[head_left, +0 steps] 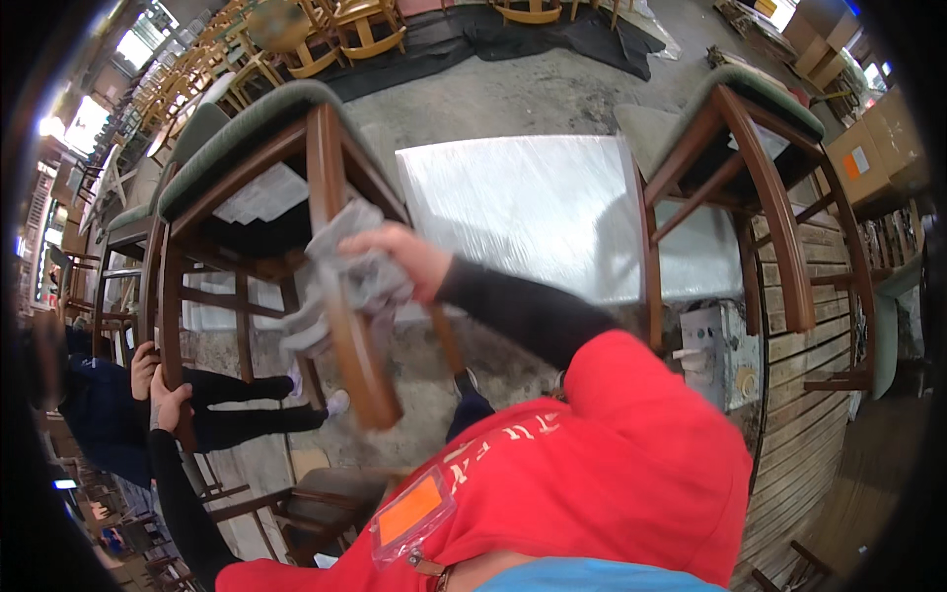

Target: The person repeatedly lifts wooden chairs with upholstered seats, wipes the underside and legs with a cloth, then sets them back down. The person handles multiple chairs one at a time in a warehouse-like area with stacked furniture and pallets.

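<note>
Brown wooden chair with a dark green padded seat (237,140) stands just before you, left of the middle of the view, its underside and legs turned toward you. Your right hand (409,259) is clamped on a crumpled pale grey cloth (375,283), which is bunched against the near leg of that chair (cloth and leg are both somewhat blurred). Your left hand (170,405) is closed around another of its legs, at the left, with your black-sleeved forearm reaching up from the lower edge.

Just above your left hand you have a co-worker's hand (145,369), near the same leg; whether it touches that leg, you cannot tell. That person, in dark clothing, is at the far left.

Beyond your right forearm lies a broad, whitish panel in shiny clear plastic wrap (523,212). To your right stands a second brown wooden chair with a green padded seat (766,197), apart from the first. Near its legs is a grey metal box (735,345), just beside a slatted wooden platform (799,424). Farther off, light-toned wooden chairs (370,44) stand near a black sheet (434,67) on the floor.
</note>
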`<move>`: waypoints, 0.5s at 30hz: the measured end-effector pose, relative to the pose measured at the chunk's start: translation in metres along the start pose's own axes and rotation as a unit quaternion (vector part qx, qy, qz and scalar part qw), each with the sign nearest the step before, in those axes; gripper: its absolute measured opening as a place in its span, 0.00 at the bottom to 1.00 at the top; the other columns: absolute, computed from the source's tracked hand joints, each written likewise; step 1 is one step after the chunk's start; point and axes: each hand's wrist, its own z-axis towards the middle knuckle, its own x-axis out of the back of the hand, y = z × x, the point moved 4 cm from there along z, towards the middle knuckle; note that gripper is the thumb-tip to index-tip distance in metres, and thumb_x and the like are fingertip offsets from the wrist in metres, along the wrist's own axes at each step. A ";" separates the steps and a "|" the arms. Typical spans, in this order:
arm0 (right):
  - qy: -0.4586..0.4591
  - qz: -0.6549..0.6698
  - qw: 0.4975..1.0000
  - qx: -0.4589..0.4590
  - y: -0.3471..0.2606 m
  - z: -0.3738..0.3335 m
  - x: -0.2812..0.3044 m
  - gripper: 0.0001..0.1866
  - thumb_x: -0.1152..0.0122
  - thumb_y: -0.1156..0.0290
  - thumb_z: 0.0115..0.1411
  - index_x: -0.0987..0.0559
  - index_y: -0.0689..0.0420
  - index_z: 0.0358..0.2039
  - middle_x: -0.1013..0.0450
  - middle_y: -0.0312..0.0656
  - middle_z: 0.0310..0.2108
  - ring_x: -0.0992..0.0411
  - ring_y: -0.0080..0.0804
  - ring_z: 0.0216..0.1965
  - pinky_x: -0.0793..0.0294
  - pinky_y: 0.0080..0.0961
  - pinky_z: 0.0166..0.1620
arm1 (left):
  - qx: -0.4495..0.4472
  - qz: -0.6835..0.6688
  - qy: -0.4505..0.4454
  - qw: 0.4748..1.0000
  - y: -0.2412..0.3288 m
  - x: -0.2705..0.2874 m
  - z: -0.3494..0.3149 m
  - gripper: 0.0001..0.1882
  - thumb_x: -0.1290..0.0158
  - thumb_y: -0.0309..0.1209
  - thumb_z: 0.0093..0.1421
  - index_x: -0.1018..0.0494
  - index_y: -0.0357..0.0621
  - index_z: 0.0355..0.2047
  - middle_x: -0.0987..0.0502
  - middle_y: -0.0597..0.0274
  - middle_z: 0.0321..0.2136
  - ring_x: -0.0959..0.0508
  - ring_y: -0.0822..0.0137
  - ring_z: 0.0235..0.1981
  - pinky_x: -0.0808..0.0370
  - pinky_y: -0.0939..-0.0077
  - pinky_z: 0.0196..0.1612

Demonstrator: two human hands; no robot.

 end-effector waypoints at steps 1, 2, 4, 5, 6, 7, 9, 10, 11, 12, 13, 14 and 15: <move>0.016 -0.014 0.999 0.027 -0.017 -0.016 0.014 0.19 0.38 0.65 0.64 0.23 0.63 0.51 0.21 0.45 0.44 0.20 0.34 0.43 0.18 0.31 0.49 | 0.010 -0.018 0.001 1.000 0.012 -0.012 -0.006 0.36 0.43 0.24 0.51 0.36 0.45 0.63 0.27 0.66 0.32 0.26 0.71 0.20 0.27 0.76 0.16; 0.027 -0.036 0.998 0.052 -0.033 -0.031 0.028 0.20 0.40 0.65 0.64 0.24 0.64 0.52 0.21 0.47 0.46 0.20 0.36 0.45 0.19 0.34 0.50 | -0.004 -0.026 -0.010 1.000 0.027 -0.030 -0.010 0.33 0.42 0.24 0.53 0.35 0.44 0.61 0.29 0.67 0.30 0.27 0.72 0.19 0.28 0.76 0.16; 0.031 -0.059 0.997 0.032 -0.050 -0.071 0.032 0.24 0.42 0.63 0.65 0.26 0.65 0.56 0.21 0.49 0.47 0.21 0.39 0.46 0.19 0.37 0.51 | -0.047 -0.029 0.033 0.998 0.035 -0.043 -0.040 0.29 0.43 0.25 0.54 0.34 0.43 0.58 0.28 0.66 0.30 0.28 0.72 0.18 0.28 0.76 0.17; 0.039 -0.064 0.997 0.029 -0.057 -0.101 0.034 0.25 0.42 0.61 0.65 0.26 0.66 0.57 0.21 0.50 0.47 0.21 0.40 0.45 0.19 0.38 0.50 | -0.037 -0.016 0.012 0.999 0.048 -0.058 -0.049 0.27 0.44 0.24 0.55 0.33 0.42 0.57 0.28 0.65 0.30 0.27 0.72 0.19 0.28 0.76 0.19; 0.043 -0.060 0.997 0.037 -0.069 -0.133 0.030 0.26 0.41 0.60 0.64 0.26 0.65 0.56 0.21 0.50 0.45 0.20 0.39 0.41 0.17 0.36 0.47 | -0.031 -0.010 -0.014 0.999 0.072 -0.084 -0.054 0.25 0.45 0.23 0.56 0.33 0.42 0.56 0.28 0.64 0.30 0.26 0.73 0.21 0.29 0.77 0.21; 0.046 -0.091 0.992 0.079 -0.084 -0.166 0.040 0.29 0.43 0.58 0.64 0.28 0.66 0.59 0.22 0.51 0.47 0.20 0.40 0.43 0.18 0.37 0.49 | -0.011 -0.017 -0.040 0.999 0.101 -0.112 -0.059 0.24 0.45 0.24 0.56 0.32 0.41 0.54 0.27 0.64 0.31 0.25 0.72 0.25 0.27 0.76 0.26; 0.039 -0.108 0.984 0.140 -0.108 -0.220 0.058 0.35 0.46 0.54 0.64 0.32 0.68 0.63 0.22 0.54 0.48 0.21 0.41 0.46 0.19 0.37 0.51 | -0.045 -0.023 -0.049 0.998 0.142 -0.147 -0.070 0.22 0.45 0.25 0.55 0.30 0.39 0.51 0.25 0.62 0.34 0.24 0.69 0.34 0.25 0.73 0.37; 0.039 -0.101 0.981 0.159 -0.121 -0.245 0.063 0.37 0.47 0.53 0.64 0.34 0.70 0.64 0.23 0.55 0.48 0.21 0.42 0.47 0.19 0.37 0.52 | -0.102 -0.031 -0.038 0.994 0.156 -0.166 -0.072 0.21 0.44 0.26 0.54 0.30 0.38 0.50 0.25 0.60 0.36 0.24 0.67 0.37 0.26 0.72 0.42; 0.042 -0.104 0.977 0.183 -0.131 -0.270 0.065 0.38 0.47 0.54 0.63 0.35 0.71 0.65 0.23 0.56 0.48 0.21 0.42 0.46 0.19 0.36 0.51 | -0.114 -0.003 -0.032 0.993 0.172 -0.182 -0.075 0.21 0.44 0.27 0.54 0.29 0.37 0.49 0.24 0.59 0.37 0.24 0.65 0.39 0.27 0.71 0.45; 0.047 -0.104 0.971 0.209 -0.137 -0.292 0.066 0.39 0.47 0.54 0.63 0.36 0.73 0.65 0.23 0.57 0.49 0.21 0.41 0.46 0.19 0.35 0.50 | -0.126 0.026 -0.028 0.991 0.187 -0.196 -0.075 0.22 0.43 0.28 0.53 0.28 0.36 0.49 0.23 0.57 0.38 0.24 0.63 0.41 0.27 0.70 0.48; 0.035 -0.074 0.973 0.214 -0.137 -0.305 0.066 0.39 0.48 0.55 0.63 0.37 0.74 0.65 0.24 0.58 0.48 0.21 0.41 0.45 0.18 0.33 0.47 | -0.133 0.046 -0.032 0.990 0.196 -0.204 -0.075 0.22 0.43 0.29 0.53 0.28 0.35 0.49 0.23 0.56 0.39 0.24 0.63 0.41 0.27 0.70 0.48; 0.005 -0.066 0.970 0.235 -0.143 -0.325 0.072 0.40 0.47 0.55 0.63 0.39 0.74 0.66 0.25 0.60 0.49 0.21 0.42 0.45 0.17 0.34 0.46 | -0.152 0.063 -0.038 0.986 0.213 -0.215 -0.071 0.22 0.42 0.30 0.53 0.28 0.35 0.48 0.23 0.55 0.39 0.24 0.63 0.42 0.27 0.70 0.47; -0.018 -0.047 0.969 0.243 -0.143 -0.338 0.072 0.40 0.47 0.55 0.63 0.40 0.75 0.66 0.25 0.61 0.49 0.21 0.43 0.46 0.17 0.35 0.47 | -0.164 0.050 -0.032 0.985 0.231 -0.225 -0.075 0.21 0.42 0.29 0.53 0.27 0.34 0.47 0.23 0.55 0.39 0.24 0.64 0.41 0.27 0.70 0.47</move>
